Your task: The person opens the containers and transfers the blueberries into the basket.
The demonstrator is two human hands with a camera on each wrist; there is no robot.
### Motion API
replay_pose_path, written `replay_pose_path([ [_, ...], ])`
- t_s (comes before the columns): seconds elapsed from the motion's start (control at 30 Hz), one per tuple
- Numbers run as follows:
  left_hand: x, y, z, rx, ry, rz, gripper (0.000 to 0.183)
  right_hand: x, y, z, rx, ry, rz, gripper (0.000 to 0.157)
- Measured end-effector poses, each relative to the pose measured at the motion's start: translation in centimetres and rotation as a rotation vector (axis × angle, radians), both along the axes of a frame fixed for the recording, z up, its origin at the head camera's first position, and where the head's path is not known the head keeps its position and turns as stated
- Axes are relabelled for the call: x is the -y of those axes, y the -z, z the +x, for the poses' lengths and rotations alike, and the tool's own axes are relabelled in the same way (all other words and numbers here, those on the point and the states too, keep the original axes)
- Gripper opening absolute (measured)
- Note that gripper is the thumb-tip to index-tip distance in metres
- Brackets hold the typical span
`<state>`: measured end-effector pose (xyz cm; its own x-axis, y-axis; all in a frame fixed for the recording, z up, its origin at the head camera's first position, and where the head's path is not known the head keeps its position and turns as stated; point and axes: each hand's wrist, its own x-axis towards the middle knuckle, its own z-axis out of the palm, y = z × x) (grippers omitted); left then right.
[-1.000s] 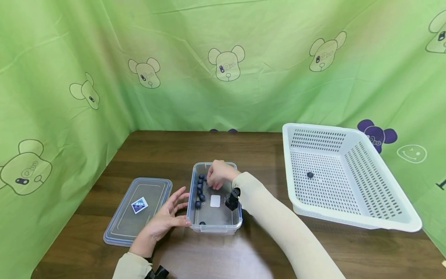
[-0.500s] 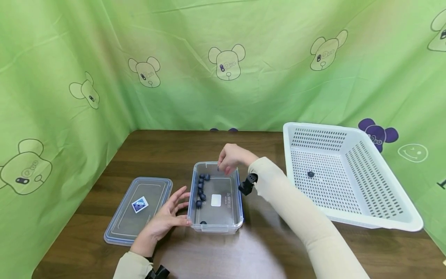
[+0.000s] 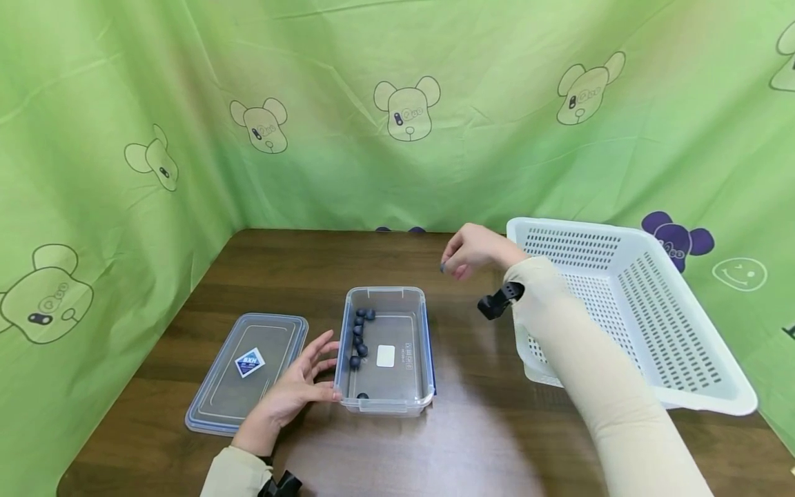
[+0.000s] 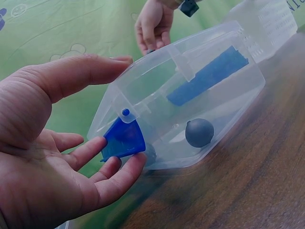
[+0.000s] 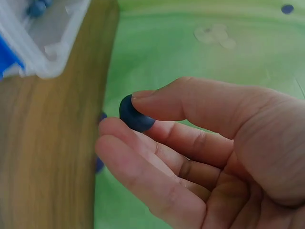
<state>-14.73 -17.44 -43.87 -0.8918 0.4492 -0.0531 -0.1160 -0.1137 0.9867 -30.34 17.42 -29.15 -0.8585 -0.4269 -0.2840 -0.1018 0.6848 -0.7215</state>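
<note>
Between its thumb and fingertips my right hand (image 3: 472, 250) pinches a dark blueberry (image 5: 132, 114), held above the table to the right of a clear plastic box (image 3: 388, 407). Inside the box, several blueberries (image 3: 358, 331) lie along the left wall, and one more sits at the near end. My left hand (image 3: 295, 390) rests at the box's left side with loosely extended fingers. In the left wrist view its thumb is at the rim and its fingertips touch a blue side latch (image 4: 125, 138).
A white perforated basket (image 3: 702, 397) stands at the right, partly covered by the right sleeve (image 3: 596, 366). To the left lies the box's blue-edged lid (image 3: 223, 386). A green patterned curtain (image 3: 329, 172) hangs behind and beside the wooden table (image 3: 323, 262).
My right hand has lifted out of the box with a blueberry and moved right toward the basket. The blueberry in the basket is now hidden by the arm. My left hand stays put.
</note>
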Motion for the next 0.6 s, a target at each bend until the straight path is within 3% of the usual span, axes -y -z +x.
replay_pose_path([
  [0.3,0.1,0.1,-0.2,-0.013,0.012,0.013,0.109,-5.2,-1.2,0.2,0.032,0.093,-0.049,0.028],
  [0.6,0.2,0.2,-0.1,-0.014,0.01,0.014,0.11,-11.2,-0.1,0.5,0.092,0.189,-0.113,0.022],
])
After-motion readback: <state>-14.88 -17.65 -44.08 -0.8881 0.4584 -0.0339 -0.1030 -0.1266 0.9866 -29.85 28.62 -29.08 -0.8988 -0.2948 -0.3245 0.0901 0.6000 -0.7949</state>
